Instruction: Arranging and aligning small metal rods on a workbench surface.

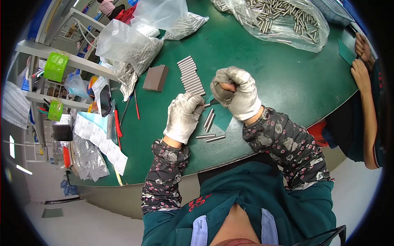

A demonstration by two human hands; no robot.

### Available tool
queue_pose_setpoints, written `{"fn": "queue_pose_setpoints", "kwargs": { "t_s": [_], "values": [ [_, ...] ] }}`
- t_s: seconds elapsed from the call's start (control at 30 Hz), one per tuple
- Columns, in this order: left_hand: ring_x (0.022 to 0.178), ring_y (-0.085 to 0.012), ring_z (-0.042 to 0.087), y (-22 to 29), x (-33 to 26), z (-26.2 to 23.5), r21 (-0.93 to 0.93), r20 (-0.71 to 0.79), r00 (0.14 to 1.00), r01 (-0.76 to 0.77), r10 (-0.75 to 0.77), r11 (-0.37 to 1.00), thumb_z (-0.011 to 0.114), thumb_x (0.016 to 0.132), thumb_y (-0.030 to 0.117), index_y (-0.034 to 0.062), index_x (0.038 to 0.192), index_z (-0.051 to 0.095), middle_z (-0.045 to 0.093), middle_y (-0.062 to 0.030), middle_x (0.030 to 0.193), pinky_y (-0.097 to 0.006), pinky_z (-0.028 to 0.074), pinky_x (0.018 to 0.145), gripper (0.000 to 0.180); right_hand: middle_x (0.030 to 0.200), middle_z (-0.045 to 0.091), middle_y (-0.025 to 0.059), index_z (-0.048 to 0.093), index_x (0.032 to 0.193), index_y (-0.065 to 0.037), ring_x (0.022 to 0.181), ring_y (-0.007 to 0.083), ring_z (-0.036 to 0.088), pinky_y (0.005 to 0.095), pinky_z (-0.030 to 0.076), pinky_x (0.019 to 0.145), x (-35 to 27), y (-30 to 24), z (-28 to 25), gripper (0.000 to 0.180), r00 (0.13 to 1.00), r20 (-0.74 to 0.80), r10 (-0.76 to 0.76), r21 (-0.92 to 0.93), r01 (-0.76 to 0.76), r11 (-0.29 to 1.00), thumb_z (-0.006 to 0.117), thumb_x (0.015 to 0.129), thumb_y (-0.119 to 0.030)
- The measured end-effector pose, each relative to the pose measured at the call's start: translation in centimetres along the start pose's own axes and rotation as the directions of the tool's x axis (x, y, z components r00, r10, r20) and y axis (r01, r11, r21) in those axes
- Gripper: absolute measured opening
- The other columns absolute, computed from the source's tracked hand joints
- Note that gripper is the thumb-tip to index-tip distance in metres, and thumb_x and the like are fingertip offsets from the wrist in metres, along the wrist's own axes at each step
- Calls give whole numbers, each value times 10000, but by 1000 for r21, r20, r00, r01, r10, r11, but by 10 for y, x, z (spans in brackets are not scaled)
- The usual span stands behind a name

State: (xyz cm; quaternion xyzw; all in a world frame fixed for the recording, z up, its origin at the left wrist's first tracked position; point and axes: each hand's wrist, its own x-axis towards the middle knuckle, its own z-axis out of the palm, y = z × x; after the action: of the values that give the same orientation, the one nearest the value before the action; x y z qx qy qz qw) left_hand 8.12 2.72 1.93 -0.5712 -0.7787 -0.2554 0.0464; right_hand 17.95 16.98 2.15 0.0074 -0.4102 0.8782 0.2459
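My left hand (181,117), in a white glove, pinches a short metal pin (207,105) that points to the right. My right hand (240,92) is closed in a worn, grey-stained glove just right of the pin. A small dark tip shows between the two hands; what the right fingers hold is hidden. Beneath the right hand lies a green sheet (223,119). Two loose pins (209,120) lie side by side below the hands, and two more pins (215,138) lie nearer the table edge. Beyond my left hand runs a neat row of pins (190,76).
A brown block (155,78) stands left of the row. Bags of pins (283,20) sit at the back. Red-handled tools (117,123) and papers (100,137) lie along the left side. At the right, another person's hands (361,69) are by a green sheet (345,52).
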Motion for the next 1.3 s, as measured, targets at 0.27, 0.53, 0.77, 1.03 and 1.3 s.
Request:
{"fn": "queue_pose_setpoints", "kwargs": {
  "t_s": [0.27, 0.53, 0.77, 1.03, 1.3],
  "values": [
    [751, -251, 561, -1, 0, -1, -32, 15, 1000, -7, 8, 999, 676, 655, 47, 86, 826, 599, 588, -48, 770, -354, 449, 657, 192, 459, 254, -19, 297, 526, -126, 420, 103, 247, 248, 205, 393, 2, 1, 1, 456, 999, 23, 29, -48, -27, 998, 424, 839, -433],
    [767, -249, 553, -3, 1, 1, -38, 26, 1000, 12, -11, 999, 675, 662, 88, 110, 822, 598, 586, -29, 779, -364, 448, 668, 179, 453, 256, -15, 306, 522, -118, 417, 122, 254, 255, 230, 412, 3, -2, 1, 453, 999, -39, 26, 50, -24, 998, 445, 847, -402],
    [736, -247, 557, -1, 2, 0, -44, 13, 1000, -9, 10, 999, 678, 643, 7, 65, 814, 585, 588, -47, 766, -339, 440, 658, 203, 460, 255, -12, 310, 526, -117, 422, 125, 252, 256, 234, 422, 2, -1, 0, 452, 999, -29, 20, 95, -17, 995, 455, 838, -411],
    [734, -250, 555, -2, 3, 0, -64, 48, 999, -5, 8, 998, 674, 647, 5, 68, 818, 584, 586, -52, 768, -345, 439, 658, 203, 478, 238, -17, 299, 529, -110, 424, 105, 250, 256, 218, 425, 1, 1, 2, 443, 998, -38, 43, 7, -43, 999, 467, 820, -399],
    [788, -263, 555, -4, 6, 2, -57, 61, 998, -9, 12, 998, 674, 667, 94, 94, 828, 601, 585, -53, 797, -376, 449, 681, 176, 586, 404, -24, 517, 651, -26, 537, 69, 335, 227, 297, 485, 7, -10, 7, 338, 968, 185, 172, -190, -136, 972, 492, 848, -299]
  ]
}}
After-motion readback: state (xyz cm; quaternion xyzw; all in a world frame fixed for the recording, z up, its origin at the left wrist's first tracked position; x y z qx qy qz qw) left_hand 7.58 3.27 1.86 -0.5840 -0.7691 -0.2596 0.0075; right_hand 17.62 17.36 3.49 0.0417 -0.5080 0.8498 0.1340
